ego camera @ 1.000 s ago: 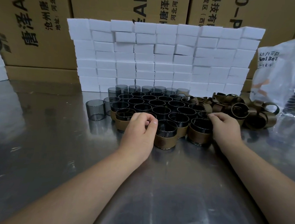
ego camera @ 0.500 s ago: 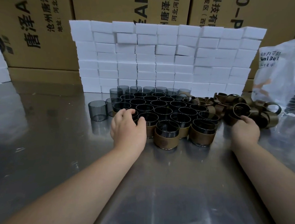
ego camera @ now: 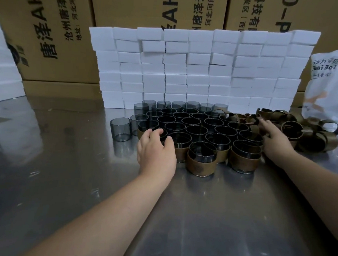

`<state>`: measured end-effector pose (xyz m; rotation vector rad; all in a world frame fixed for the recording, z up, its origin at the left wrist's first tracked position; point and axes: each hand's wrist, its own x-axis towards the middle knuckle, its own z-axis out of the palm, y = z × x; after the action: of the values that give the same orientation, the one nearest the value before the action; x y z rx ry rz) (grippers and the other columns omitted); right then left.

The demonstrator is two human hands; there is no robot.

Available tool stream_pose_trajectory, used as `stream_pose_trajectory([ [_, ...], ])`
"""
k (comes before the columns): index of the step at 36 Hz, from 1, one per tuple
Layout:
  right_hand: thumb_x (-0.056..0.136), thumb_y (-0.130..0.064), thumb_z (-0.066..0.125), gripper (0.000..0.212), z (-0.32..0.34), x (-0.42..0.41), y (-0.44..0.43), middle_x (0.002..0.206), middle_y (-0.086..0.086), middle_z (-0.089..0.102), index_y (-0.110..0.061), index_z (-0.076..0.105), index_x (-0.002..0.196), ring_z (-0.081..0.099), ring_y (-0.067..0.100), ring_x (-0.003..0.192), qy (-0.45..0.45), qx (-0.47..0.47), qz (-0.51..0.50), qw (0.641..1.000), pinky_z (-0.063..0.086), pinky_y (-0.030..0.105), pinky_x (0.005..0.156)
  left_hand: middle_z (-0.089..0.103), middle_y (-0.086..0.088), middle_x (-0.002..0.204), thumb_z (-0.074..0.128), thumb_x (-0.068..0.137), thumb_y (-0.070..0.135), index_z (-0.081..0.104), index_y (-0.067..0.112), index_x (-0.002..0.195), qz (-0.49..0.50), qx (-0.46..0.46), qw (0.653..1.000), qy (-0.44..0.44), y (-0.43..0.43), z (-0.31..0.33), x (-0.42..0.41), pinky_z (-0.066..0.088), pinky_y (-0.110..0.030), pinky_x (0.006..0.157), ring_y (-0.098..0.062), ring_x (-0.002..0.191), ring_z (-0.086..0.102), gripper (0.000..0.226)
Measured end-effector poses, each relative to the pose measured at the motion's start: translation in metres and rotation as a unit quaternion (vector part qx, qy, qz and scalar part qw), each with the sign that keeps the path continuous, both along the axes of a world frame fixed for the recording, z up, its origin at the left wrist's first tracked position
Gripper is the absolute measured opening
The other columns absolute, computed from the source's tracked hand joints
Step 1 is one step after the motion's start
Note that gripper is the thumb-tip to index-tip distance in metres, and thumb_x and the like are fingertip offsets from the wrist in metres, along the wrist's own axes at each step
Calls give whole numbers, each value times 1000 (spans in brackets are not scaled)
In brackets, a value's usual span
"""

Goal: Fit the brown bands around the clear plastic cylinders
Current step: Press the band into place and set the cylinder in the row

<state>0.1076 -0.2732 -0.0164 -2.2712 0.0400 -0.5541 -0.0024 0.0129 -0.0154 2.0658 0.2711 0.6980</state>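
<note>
Frontmost, smoky cylinders [ego camera: 202, 154] wear snug brown bands [ego camera: 201, 166].

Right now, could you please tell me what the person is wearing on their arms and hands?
Nothing that shows: the left hand and right hand are bare, with no gloves, rings or watch visible. Both forearms are bare too, with no sleeve reaching into the picture.

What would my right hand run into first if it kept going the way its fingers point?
The right hand would meet the loose brown bands heaped just past its fingertips; it may be touching one.
</note>
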Motion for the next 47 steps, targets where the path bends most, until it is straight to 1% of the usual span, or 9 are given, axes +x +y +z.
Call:
stream_pose_trajectory([
  [6,95,7,34,51,-3,10,-5,155,6,20,-17,43,139,21,26,142,21,-48,61,997,22,42,116,24,7,151,34,97,30,48,28,131,0,-20,1000,4,5,0,7,11,-36,114,-13,138,13,36],
  [9,92,9,36,47,-4,7,-4,145,13,41,-13,56,129,37,29,134,6,-85,47,995,32,38,110,22,7,152,33,97,31,51,29,128,-17,-4,1000,21,4,-1,8,9,-39,115,-13,140,10,36],
  [12,89,10,35,50,-3,3,-2,127,10,59,-15,59,125,53,26,116,10,-86,42,995,43,32,91,23,6,152,34,97,32,53,27,126,-22,10,999,27,3,-1,7,8,-42,116,-14,140,8,35],
  [19,87,9,52,75,-5,6,-3,156,12,8,-18,20,149,23,29,141,26,-160,62,985,27,34,110,26,5,151,37,96,27,45,24,134,-4,9,999,32,2,0,8,9,-40,116,-15,140,12,39],
  [26,84,5,59,75,-3,3,1,158,6,6,-19,27,148,24,28,141,35,-188,79,978,32,40,110,20,4,152,35,93,19,51,27,129,65,-120,990,23,11,2,9,19,-44,113,-16,138,18,40],
  [34,82,-9,67,76,-3,3,2,154,11,20,-14,27,146,25,26,140,28,-186,83,979,24,36,113,21,4,152,35,96,28,47,27,131,55,40,998,-17,4,-1,8,7,-42,115,-15,140,12,37],
  [40,83,-11,66,74,-8,10,0,151,12,19,-16,28,146,39,35,129,39,-189,61,979,34,43,108,35,3,146,37,92,27,56,28,123,18,213,977,-7,7,18,30,-1,-50,113,-21,139,13,36],
  [44,86,-20,63,66,-15,20,-5,146,17,23,-20,32,144,48,39,117,48,-175,38,983,39,44,103,51,-5,127,35,82,20,61,24,96,-35,269,951,146,5,57,53,18,-55,107,-30,122,35,30],
  [47,95,-20,47,42,-16,21,-3,138,20,39,-17,40,136,45,43,120,6,-173,48,984,39,55,100,44,-10,133,34,84,21,53,14,120,-39,315,906,280,5,69,71,20,-54,107,-34,126,33,41],
])
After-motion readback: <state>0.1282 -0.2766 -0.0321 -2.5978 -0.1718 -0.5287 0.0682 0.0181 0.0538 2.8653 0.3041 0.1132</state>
